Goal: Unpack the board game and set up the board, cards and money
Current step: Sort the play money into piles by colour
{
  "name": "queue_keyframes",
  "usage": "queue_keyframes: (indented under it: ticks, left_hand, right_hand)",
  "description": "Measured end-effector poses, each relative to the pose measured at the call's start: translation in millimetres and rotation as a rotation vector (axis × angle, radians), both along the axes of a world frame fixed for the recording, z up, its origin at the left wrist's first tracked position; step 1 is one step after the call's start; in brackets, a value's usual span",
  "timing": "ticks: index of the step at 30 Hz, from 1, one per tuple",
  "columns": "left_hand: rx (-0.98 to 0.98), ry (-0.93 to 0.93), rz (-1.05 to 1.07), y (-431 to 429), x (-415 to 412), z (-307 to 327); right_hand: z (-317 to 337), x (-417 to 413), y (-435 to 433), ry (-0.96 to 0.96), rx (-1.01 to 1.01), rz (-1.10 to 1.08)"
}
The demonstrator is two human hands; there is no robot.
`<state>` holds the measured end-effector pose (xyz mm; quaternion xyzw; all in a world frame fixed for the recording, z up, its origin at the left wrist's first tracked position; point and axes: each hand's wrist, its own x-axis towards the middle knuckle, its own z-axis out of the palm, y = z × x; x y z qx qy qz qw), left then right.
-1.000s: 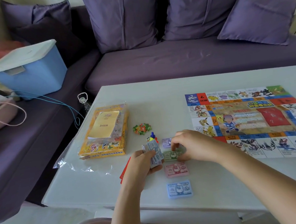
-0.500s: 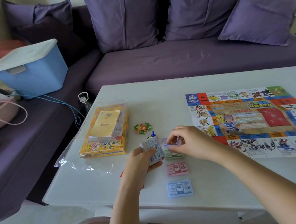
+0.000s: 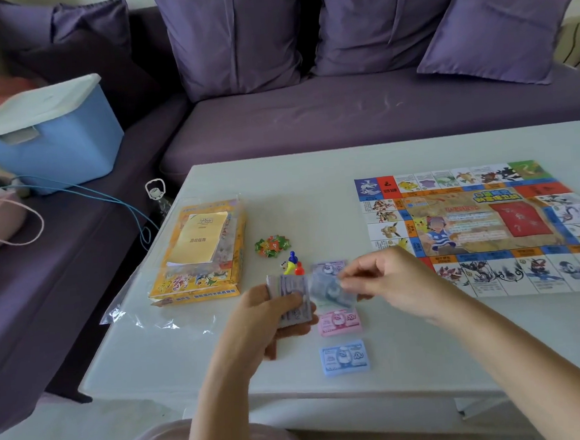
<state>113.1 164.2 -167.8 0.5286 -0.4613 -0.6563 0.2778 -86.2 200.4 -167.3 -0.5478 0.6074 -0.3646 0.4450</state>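
The game board (image 3: 481, 227) lies unfolded on the right of the white table (image 3: 313, 183). My left hand (image 3: 271, 317) grips a stack of play money (image 3: 292, 298) above the table. My right hand (image 3: 385, 278) pinches one bluish note (image 3: 331, 290) at the stack's right edge. Sorted money piles lie in a column on the table: purple (image 3: 329, 267), pink (image 3: 339, 321) and blue (image 3: 344, 357). Any pile under the pinched note is hidden. The yellow game box (image 3: 198, 250) with a yellow booklet on top lies at the left in clear plastic wrap.
Green and orange tokens (image 3: 271, 246), coloured pawns (image 3: 293, 264) and a die lie between box and money. A purple sofa (image 3: 343, 113) with cushions runs behind the table. A blue storage bin (image 3: 49, 137) and a cable sit on the sofa's left part.
My right hand put a note on the purple pile, then came back to the stack in my left hand and now pinches a bluish note. My left hand has barely moved.
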Motion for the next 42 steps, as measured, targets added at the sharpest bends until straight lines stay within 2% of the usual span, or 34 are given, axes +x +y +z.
queue_keyframes:
  ticks: [2,6,15,22,34,39,42]
  left_hand:
    - [-0.015,-0.199,-0.149,4,10,2]
    - [0.076,-0.272,-0.302,10,13,2]
    - [0.117,-0.323,-0.398,10,12,-8]
    - [0.116,-0.315,-0.38,11,11,-7]
    - [0.065,-0.282,-0.314,11,10,-4]
    - [-0.065,-0.201,-0.214,13,9,5]
    - [-0.123,-0.19,-0.172,18,3,11]
  right_hand:
    - [0,0,11,0.103,0.067,0.119]
    - [-14,12,30,0.196,0.079,0.157]
    - [-29,14,37,0.573,-0.105,0.2]
    - [-31,22,41,0.755,-0.099,0.351]
    - [-35,25,40,0.718,-0.144,0.33]
    - [-23,25,33,0.406,-0.252,0.051]
    - [-13,20,25,0.137,-0.186,-0.083]
